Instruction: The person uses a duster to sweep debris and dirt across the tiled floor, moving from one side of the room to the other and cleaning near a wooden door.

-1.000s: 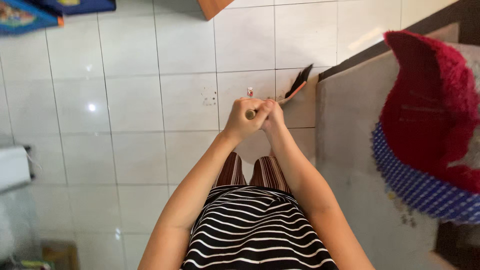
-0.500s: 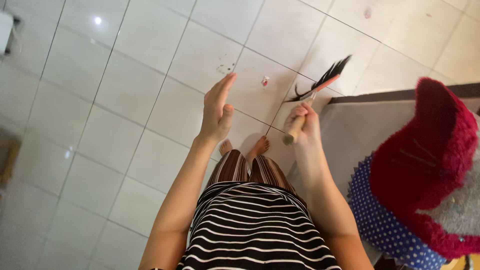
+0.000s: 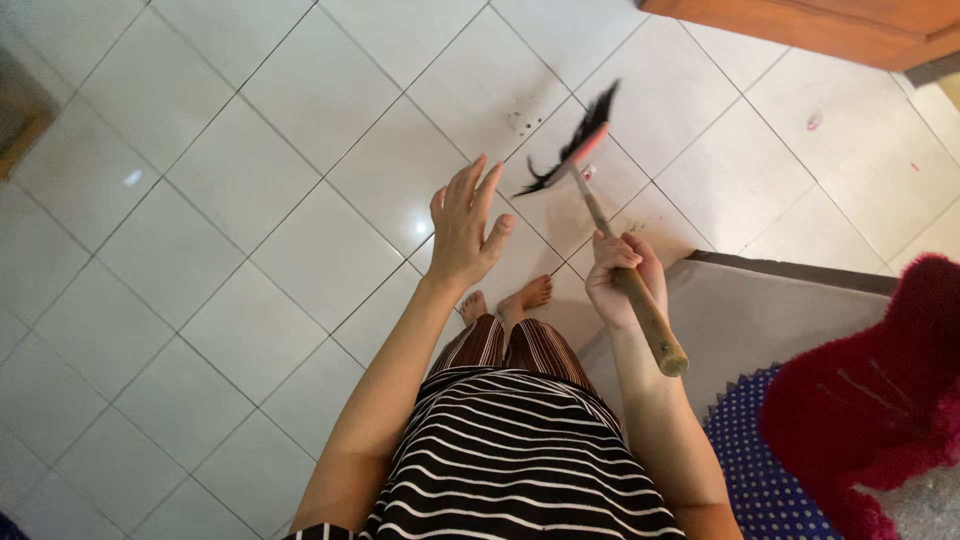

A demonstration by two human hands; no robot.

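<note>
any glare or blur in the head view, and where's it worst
Head view: small bright glare spots on the glossy white floor tiles, one beside the left hand; the broom head is motion-blurred, its bristles smeared; the right hand on the wooden handle and the striped clothing look sharp.

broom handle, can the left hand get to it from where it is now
Probably yes. The left hand is open and empty beside the broom handle, which the right hand grips; only bare tiled floor shows between them.
</note>
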